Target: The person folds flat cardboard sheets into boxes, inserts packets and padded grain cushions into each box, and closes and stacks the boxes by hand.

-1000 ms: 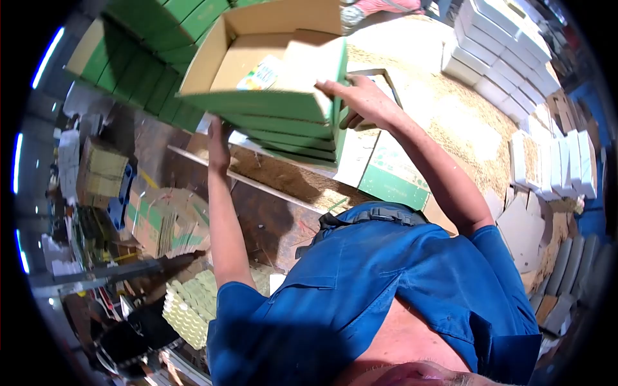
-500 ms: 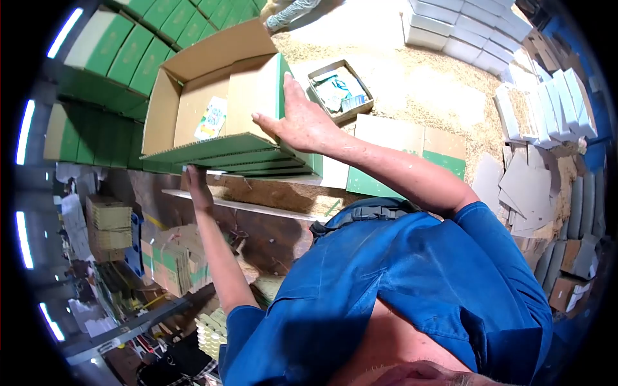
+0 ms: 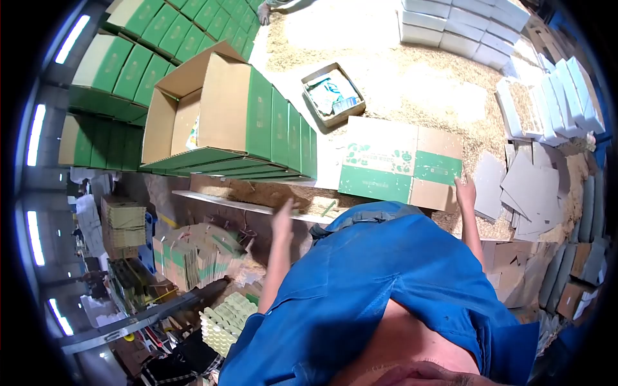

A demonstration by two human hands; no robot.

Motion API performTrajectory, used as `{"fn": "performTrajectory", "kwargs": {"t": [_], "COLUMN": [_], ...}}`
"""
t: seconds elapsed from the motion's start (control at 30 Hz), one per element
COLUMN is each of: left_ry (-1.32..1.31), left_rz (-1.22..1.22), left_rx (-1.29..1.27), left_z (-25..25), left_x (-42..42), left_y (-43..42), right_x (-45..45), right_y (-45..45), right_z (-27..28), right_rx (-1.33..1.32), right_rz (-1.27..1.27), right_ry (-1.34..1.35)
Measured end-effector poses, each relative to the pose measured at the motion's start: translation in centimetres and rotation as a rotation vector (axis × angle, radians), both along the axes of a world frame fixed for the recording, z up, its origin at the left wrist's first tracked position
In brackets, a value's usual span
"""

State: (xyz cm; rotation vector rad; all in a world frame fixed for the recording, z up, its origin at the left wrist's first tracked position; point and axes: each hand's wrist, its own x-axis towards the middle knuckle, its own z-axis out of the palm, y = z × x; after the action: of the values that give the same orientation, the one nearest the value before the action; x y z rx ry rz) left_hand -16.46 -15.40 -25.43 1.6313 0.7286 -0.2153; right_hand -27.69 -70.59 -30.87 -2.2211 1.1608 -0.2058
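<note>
My right hand point(image 3: 465, 193) is at the near right corner of a flattened cardboard box point(image 3: 376, 183), its fingers closed over the edge. The box is green and brown with printed shapes and lies flat on the bench. My left hand point(image 3: 282, 217) is blurred by motion over the bench's near edge, touching nothing that I can see; its fingers are not clear. To the left stands an open green cardboard box point(image 3: 225, 106) at the end of a row of green boxes, a small printed card point(image 3: 193, 134) partly visible inside it.
A small open box point(image 3: 331, 96) with blue and white packets sits on the sawdust-strewn bench. Green boxes point(image 3: 135, 71) are stacked at left, white boxes point(image 3: 463, 29) at far right. Loose grey cardboard sheets point(image 3: 528, 186) lie at right. Another person's gloved hand point(image 3: 264, 13) shows at top.
Both hands have let go of the open green box, which now stands upright in line with the row. My right hand moved right to the flattened box; my left hand moved right and toward me.
</note>
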Motion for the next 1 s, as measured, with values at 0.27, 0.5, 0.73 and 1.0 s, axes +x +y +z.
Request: {"fn": "performTrajectory", "kwargs": {"t": [0.27, 0.5, 0.73, 1.0], "left_ry": [-0.217, -0.204, -0.516, -0.555], "left_rz": [-0.866, -0.634, -0.407, -0.426], "left_rx": [0.595, 0.533, -0.049, 0.055], "left_z": [-4.8, -5.6, 1.7, 2.7], "left_x": [4.6, 4.8, 6.8, 7.7], "left_y": [-15.8, -14.4, -16.4, -15.7], "right_x": [1.4, 1.5, 6.1, 6.9], "right_y": [3.7, 1.0, -1.0, -4.2], "right_z": [1.8, -0.3, 8.4, 10.2], "right_rx": [0.068, 0.087, 0.331, 0.555], "right_rz": [0.095, -0.081, -0.136, -0.006], "right_ry": [-0.227, -0.181, -1.029, -1.215]}}
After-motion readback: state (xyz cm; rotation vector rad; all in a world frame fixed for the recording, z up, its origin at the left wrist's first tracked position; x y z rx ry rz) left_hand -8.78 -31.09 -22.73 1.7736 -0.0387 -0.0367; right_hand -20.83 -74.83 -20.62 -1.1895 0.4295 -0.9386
